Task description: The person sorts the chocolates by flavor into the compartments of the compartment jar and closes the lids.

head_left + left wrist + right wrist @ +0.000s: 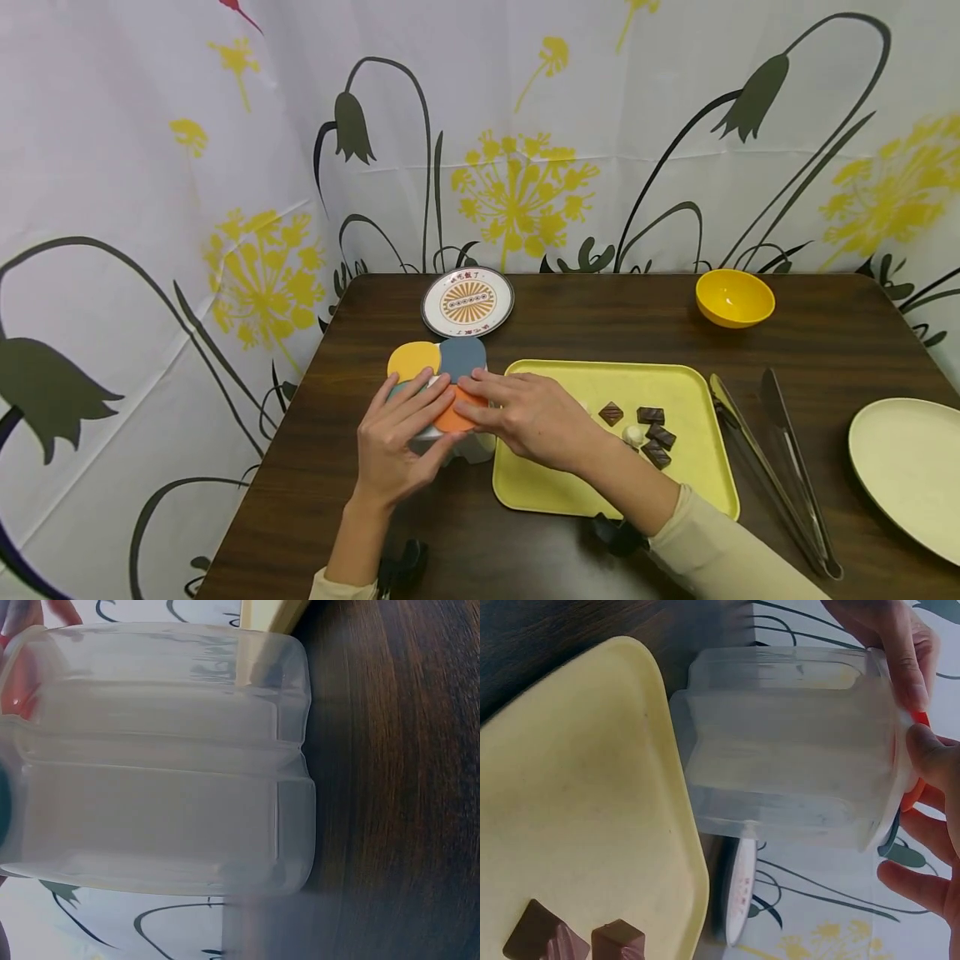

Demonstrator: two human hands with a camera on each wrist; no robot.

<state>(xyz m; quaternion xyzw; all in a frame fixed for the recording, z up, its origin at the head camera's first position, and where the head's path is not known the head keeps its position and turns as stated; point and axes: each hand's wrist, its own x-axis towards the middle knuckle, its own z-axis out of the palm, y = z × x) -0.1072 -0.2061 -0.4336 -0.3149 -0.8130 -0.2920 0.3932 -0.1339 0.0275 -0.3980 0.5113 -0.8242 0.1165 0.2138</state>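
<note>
**Surface [600, 317] set with dishes around a lidded box [477, 452]**

At the far edge of the surface, a patterned plate [467, 302] lies just behind the box, left of centre, and a yellow bowl [735, 300] stands near the far right corner. A cream plate [918, 475] at the right edge is cut off by the frame. Tongs [793, 454] lie spread between it and the yellow tray [536, 492], their joined end towards the near edge. A flowered curtain [525, 100] hangs behind. The right forearm crosses the tray's near edge and hides part of it.

The tray holds dark chocolates [651, 415] and a white piece [633, 435], grouped towards its right edge. The cloudy plastic box stands upright just beside the tray's left edge; what it contains is hard to tell.

The left hand [397, 437] and right hand [532, 417] both touch the box's coloured lid [453, 417]. Each grip is released, fingers laid over the top instead of wrapped around anything, with the right-hand fingers on the orange section.
</note>
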